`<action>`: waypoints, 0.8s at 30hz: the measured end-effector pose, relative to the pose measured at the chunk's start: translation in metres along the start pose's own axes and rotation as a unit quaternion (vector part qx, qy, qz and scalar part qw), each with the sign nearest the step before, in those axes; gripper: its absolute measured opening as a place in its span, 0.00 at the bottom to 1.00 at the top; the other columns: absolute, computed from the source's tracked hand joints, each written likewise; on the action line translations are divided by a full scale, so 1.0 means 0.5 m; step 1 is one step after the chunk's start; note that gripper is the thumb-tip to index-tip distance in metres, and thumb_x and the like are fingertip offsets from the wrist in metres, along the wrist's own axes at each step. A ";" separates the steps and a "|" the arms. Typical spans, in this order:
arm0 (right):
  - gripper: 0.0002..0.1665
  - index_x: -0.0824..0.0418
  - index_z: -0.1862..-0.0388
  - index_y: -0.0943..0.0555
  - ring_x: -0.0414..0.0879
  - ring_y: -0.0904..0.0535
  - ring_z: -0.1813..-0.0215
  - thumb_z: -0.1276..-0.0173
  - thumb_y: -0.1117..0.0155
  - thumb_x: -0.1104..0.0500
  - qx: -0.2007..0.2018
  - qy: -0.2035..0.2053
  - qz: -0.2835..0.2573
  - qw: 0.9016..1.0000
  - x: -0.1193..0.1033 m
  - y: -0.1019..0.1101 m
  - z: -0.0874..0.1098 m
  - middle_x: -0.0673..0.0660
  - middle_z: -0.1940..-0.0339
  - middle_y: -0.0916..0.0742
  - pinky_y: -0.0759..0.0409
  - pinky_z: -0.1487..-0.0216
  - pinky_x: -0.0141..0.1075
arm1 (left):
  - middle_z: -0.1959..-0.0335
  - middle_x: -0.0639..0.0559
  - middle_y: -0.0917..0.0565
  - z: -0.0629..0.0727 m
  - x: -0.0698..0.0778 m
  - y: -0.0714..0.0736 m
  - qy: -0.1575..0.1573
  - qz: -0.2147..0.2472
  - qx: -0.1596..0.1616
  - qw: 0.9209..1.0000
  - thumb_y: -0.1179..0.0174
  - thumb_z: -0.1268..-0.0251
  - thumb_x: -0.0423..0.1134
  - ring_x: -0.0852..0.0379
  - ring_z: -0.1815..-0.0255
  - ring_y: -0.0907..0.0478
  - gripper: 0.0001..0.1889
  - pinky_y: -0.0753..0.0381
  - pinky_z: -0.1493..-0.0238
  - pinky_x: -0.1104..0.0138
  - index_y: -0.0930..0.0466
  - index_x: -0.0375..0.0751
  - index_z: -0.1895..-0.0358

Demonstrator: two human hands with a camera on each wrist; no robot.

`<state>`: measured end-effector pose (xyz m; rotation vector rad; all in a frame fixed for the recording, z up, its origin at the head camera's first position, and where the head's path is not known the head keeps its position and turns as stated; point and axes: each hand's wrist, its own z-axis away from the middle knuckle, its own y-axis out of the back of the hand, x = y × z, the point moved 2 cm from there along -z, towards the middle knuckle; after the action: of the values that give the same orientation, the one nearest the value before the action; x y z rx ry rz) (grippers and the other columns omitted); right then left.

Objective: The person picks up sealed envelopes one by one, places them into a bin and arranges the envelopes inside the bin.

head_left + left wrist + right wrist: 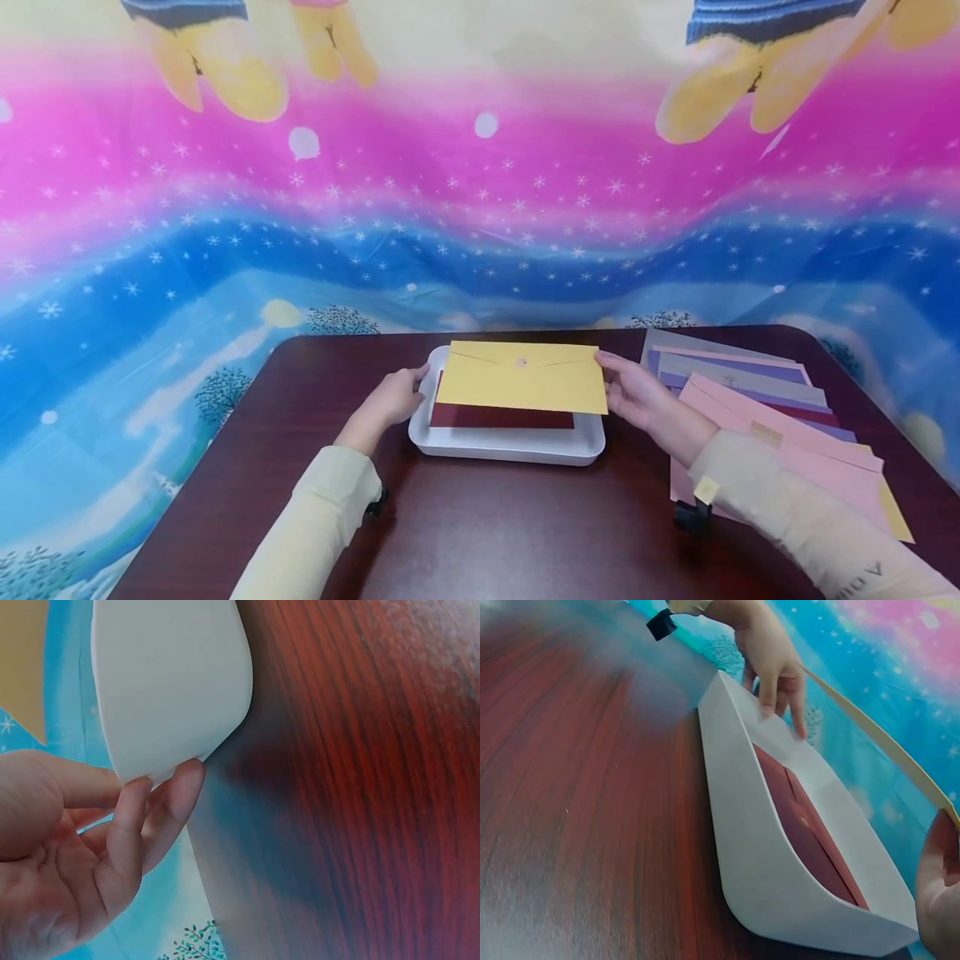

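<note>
A printed backdrop (480,200) in pink and blue hangs beyond both hands, with the dark reddish-brown table (480,525) below them. To the right of the right hand (641,400), and partly behind its forearm, envelopes (787,475) lie in an overlapping spread: pink ones nearest, with grey, purple, dark red and a bit of yellow showing.

The white tray (510,447) sits between the two hands. The left hand (397,396) has hold of its left end, thumb and fingers closed to about the thickness of the wall, with fingertips pressed on the outside.

The yellow envelope (521,387) stretches leftward from the right hand, which pinches its right edge; thumb and fingers are only the paper's thickness apart. It is raised above the tray, as the right wrist view shows by the gap beneath it, and its far end comes close to the left hand. From the head it covers much of the dark red envelope (502,417), which lies inside the tray, below the right hand's grip and touched by neither hand. The smallest thing is a little seal (521,362) on the yellow envelope's flap, well left of the pinching fingers.
</note>
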<state>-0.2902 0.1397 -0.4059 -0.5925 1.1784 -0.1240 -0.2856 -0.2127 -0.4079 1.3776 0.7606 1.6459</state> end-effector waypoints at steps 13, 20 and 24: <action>0.14 0.62 0.36 0.38 0.38 0.20 0.54 0.13 0.64 0.59 -0.017 -0.002 0.046 0.999 0.041 -0.040 -0.019 0.48 0.58 0.17 0.20 0.51 0.35 | 0.35 0.30 0.23 -0.002 -0.005 0.002 -0.020 -0.007 -0.007 1.000 0.47 0.25 0.26 0.45 0.49 0.20 0.31 0.24 0.60 0.61 0.41 0.34 0.21; 0.22 0.71 0.29 0.44 0.40 0.21 0.51 0.14 0.65 0.61 -0.016 -0.007 0.078 0.997 0.066 -0.060 -0.034 0.52 0.54 0.18 0.20 0.48 0.35 | 0.34 0.32 0.24 0.000 -0.003 0.003 -0.004 0.005 -0.010 1.000 0.46 0.23 0.28 0.45 0.40 0.23 0.32 0.23 0.53 0.59 0.42 0.35 0.20; 0.24 0.74 0.27 0.46 0.40 0.21 0.51 0.14 0.66 0.62 -0.009 -0.006 0.089 0.996 0.074 -0.068 -0.039 0.54 0.52 0.20 0.20 0.48 0.35 | 0.36 0.32 0.22 -0.002 -0.003 0.002 -0.004 0.004 -0.010 1.000 0.46 0.24 0.28 0.47 0.45 0.22 0.31 0.22 0.55 0.60 0.41 0.35 0.20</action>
<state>-0.2860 0.0894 -0.4246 -0.5006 1.2160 0.0425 -0.2868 -0.2144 -0.4081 1.3748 0.7337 1.6487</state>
